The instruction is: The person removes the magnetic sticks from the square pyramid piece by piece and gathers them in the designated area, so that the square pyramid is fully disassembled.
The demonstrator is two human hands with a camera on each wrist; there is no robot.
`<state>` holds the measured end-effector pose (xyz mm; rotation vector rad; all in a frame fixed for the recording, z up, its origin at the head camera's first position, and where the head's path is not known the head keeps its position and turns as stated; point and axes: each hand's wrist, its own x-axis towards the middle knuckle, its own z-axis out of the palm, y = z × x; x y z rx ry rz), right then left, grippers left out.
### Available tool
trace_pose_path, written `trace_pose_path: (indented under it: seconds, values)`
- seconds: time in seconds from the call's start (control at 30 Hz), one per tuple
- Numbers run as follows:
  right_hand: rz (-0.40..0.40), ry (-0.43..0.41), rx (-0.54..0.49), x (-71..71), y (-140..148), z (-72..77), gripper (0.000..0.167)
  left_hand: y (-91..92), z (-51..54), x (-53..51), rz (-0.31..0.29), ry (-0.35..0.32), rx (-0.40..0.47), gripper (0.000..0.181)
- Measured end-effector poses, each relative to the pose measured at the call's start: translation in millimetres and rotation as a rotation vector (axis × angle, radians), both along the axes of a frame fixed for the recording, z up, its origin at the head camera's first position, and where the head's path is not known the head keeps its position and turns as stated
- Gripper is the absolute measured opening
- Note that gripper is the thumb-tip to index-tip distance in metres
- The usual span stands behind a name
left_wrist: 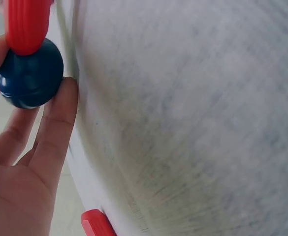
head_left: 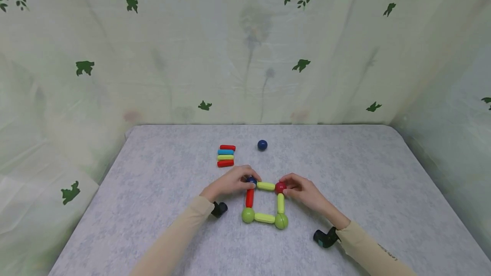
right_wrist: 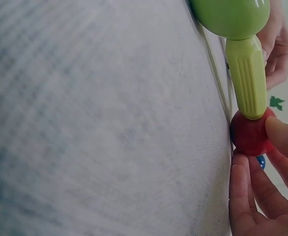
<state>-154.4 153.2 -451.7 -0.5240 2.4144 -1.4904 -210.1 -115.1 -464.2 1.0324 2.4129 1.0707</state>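
A square of toy rods and balls lies on the table. My left hand point(head_left: 235, 181) grips the dark blue ball point(left_wrist: 31, 73) at its far left corner, thumb and fingers around it. From that ball a red rod point(head_left: 249, 198) runs down to a green ball point(head_left: 248, 215). At the far right corner my right hand point(head_left: 304, 191) pinches the red ball point(right_wrist: 252, 132). A yellow-green rod point(head_left: 266, 186) spans the two held balls. Another yellow-green rod point(right_wrist: 246, 78) joins the red ball to the second green ball point(head_left: 281, 221). The near side is a yellow-green rod point(head_left: 264, 218).
Beyond the left hand, several loose rods lie in a stack-like row, among them a blue rod point(head_left: 225, 152) and a red rod point(head_left: 225, 163). A second dark blue ball point(head_left: 262, 145) rests to their right. A leaf-printed curtain point(head_left: 245, 54) stands behind the grey table point(head_left: 153, 161).
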Motion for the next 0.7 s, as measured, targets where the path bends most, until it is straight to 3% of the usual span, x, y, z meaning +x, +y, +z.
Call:
trace_pose_path:
  seconds: [0.17,0.3,0.43,0.7]
  values:
    - [-0.002,0.007,0.012,3.3,-0.7,7.4,0.025,0.6,-0.3,2.6,0.007,0.052,-0.004,0.015]
    - [0.0,0.011,0.012,3.3,-0.2,7.5,0.025,0.6,-1.3,4.4,0.027,0.056,0.017,0.015]
    - [0.005,0.004,0.001,2.7,0.1,6.2,0.025,-0.7,-1.7,5.2,0.062,-0.006,0.014,0.018]
    - [0.007,0.006,0.001,3.3,-0.3,6.3,0.025,-3.7,-0.7,5.2,0.049,-0.094,0.047,0.03]
